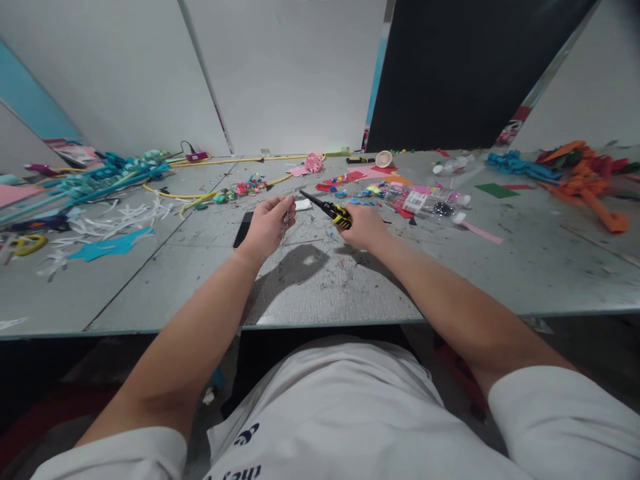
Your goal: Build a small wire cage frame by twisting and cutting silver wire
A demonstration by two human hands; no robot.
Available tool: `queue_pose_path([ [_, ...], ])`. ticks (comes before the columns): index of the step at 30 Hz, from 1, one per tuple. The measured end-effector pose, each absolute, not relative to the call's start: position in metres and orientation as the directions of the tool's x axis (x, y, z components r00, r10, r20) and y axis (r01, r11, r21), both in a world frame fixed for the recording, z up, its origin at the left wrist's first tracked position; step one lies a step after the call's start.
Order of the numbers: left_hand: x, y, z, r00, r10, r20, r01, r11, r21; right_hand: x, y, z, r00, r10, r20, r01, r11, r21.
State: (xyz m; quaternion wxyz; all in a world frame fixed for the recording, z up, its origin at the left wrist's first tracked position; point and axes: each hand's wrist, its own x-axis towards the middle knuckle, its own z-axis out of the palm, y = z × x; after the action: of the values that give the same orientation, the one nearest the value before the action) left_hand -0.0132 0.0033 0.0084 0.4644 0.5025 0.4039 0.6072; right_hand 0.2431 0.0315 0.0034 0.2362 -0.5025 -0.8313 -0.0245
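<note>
My right hand [367,228] is closed around the black and yellow handles of long-nose pliers [334,212]. The dark, slim jaws of the pliers point up and left, close to the fingertips of my left hand [267,227]. Between the pinched thumb and fingers of that left hand are thin silvery wires [285,227], their ends hanging down below the fingers. Whether the jaws touch the wire cannot be made out. Beneath my left hand lies a black phone-like slab [243,230], partly covered. A small white piece [303,205] rests just behind the plier tip.
White paper strips [120,223], a blue paper piece [113,247] and yellow-handled scissors [30,245] lie left. Colourful scraps and a clear plastic bottle [425,201] are to the right, with orange crepe bundles [583,177] beyond. White and black panels rise behind the table [475,280].
</note>
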Motion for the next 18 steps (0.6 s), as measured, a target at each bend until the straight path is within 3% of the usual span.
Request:
queue_pose_path([
  [9, -0.016, 0.009, 0.001, -0.035, 0.973, 0.226, -0.037, -0.228, 0.973, 0.25, 0.046, -0.01, -0.503, 0.841, 0.2, 0.826, 0.536, -0.175],
  [18, -0.019, 0.012, -0.006, -0.008, 0.968, 0.251, 0.107, -0.248, 0.963, 0.253, 0.05, -0.015, -0.474, 0.862, 0.18, 0.837, 0.505, -0.212],
])
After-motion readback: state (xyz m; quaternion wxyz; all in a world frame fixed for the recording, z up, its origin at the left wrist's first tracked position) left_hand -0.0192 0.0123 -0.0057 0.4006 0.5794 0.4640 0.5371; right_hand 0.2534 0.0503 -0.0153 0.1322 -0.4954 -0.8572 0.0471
